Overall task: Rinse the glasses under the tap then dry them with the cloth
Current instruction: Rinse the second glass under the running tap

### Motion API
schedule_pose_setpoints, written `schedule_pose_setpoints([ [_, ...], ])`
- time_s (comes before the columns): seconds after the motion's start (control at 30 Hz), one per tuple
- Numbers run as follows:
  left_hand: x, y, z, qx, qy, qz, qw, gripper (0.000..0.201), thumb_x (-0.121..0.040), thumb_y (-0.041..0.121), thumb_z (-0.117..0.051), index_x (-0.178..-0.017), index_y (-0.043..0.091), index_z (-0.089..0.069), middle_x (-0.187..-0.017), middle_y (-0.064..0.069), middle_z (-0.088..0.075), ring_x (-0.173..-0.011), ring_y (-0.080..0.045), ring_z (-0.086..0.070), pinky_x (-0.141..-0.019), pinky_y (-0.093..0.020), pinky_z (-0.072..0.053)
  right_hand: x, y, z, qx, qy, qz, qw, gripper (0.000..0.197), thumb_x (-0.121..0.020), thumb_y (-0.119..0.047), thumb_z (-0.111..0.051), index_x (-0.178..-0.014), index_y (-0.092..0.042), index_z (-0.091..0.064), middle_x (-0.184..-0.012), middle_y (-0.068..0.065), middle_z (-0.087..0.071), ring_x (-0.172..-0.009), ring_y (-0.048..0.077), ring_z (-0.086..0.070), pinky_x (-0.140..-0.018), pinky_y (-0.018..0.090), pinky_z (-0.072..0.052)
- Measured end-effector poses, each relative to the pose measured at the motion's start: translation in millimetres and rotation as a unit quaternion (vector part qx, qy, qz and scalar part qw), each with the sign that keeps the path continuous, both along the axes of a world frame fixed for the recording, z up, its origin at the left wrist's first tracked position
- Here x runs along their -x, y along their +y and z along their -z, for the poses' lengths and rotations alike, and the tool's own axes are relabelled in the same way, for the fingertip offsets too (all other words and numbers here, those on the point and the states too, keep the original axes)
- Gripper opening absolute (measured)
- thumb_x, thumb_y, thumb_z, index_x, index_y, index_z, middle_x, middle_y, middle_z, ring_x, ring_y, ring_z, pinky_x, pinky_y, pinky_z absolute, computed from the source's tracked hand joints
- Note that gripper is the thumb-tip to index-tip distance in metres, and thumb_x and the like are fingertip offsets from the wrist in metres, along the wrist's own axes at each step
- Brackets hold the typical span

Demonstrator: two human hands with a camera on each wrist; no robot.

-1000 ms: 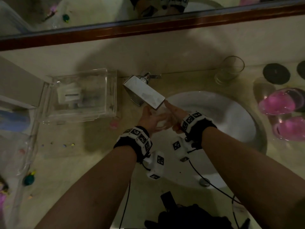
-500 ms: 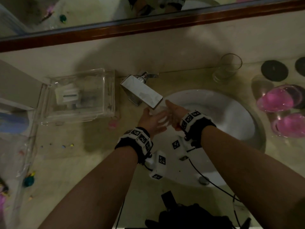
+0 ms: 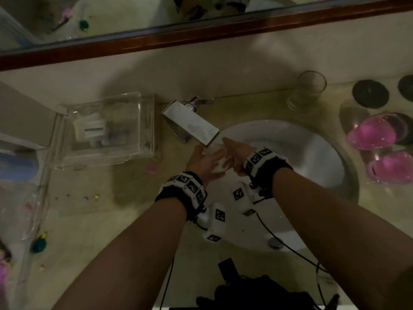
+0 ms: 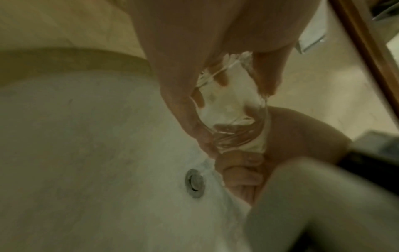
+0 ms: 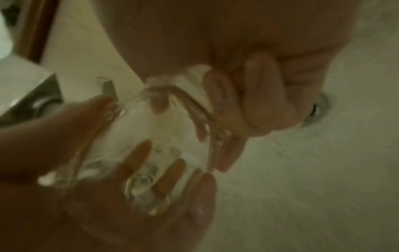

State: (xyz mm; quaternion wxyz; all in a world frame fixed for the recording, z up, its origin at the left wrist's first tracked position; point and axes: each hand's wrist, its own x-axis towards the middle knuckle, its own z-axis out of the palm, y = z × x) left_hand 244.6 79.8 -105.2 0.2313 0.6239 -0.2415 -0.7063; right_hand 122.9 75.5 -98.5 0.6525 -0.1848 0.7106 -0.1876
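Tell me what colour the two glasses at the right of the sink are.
Pink: both pink glasses show it best in the head view.

The glass [image 3: 220,161] gripped between the left hand [image 3: 202,162] and right hand [image 3: 237,153] was seen as clear, wet and glossy, under a tap [image 3: 192,125] of polished, smudged metal. The sink [image 3: 312,166] was rendered in smooth white glazed ceramic with a shiny metal drain [image 4: 195,183], set in a matt beige stone-like counter [image 3: 89,220]. A clear plastic box [image 3: 105,128], a second clear glass [image 3: 307,89], glossy pink-tinted glasses [image 3: 371,134], matt black coasters [image 3: 369,93] and a varnished wood mirror frame [image 3: 201,33] were also noted.
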Motion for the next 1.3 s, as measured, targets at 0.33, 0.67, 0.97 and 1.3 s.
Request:
schedule_pose_setpoints([
  [0.33,0,-3,1,-0.027,0.014,-0.021,0.999,0.024,-0.091,0.025,-0.066,-0.109,0.030,-0.050,-0.120,-0.006,-0.057,-0.099,-0.025,-0.060,-0.069,-0.038,-0.054,3,2,3,0.035,-0.030,0.001,0.999,0.033,-0.096,-0.041,-0.046,-0.075,-0.016,-0.053,-0.070,0.004,-0.052,-0.043,0.012,-0.037,-0.044,0.016,-0.031],
  [0.67,2,-2,0,-0.082,0.020,-0.069,0.994,0.027,-0.097,0.038,-0.054,-0.119,0.023,-0.052,-0.107,-0.010,-0.056,-0.088,-0.027,-0.060,-0.061,-0.037,-0.052,1,-2,4,0.069,0.001,-0.068,0.995,0.022,-0.095,-0.004,-0.049,-0.116,-0.006,-0.056,-0.114,0.017,-0.052,-0.076,0.019,-0.056,-0.057,0.027,-0.043],
  [0.97,3,-2,5,-0.020,0.015,-0.019,1.000,0.021,-0.090,0.028,-0.066,-0.107,0.033,-0.055,-0.120,-0.006,-0.061,-0.106,-0.029,-0.061,-0.079,-0.044,-0.055,7,-2,7,0.027,-0.024,-0.014,0.999,0.026,-0.095,-0.042,-0.045,-0.083,-0.021,-0.055,-0.081,0.006,-0.058,-0.051,0.015,-0.043,-0.053,0.023,-0.033],
  [1.3,5,-1,1,0.067,-0.040,0.029,0.996,0.049,-0.077,0.007,-0.077,-0.111,0.030,-0.051,-0.121,-0.003,-0.060,-0.105,-0.024,-0.062,-0.084,-0.043,-0.056,16,1,10,0.034,-0.089,0.121,0.988,0.048,-0.093,-0.023,-0.059,-0.135,-0.010,-0.041,-0.135,0.013,-0.048,-0.107,0.024,-0.056,-0.090,0.026,-0.048],
])
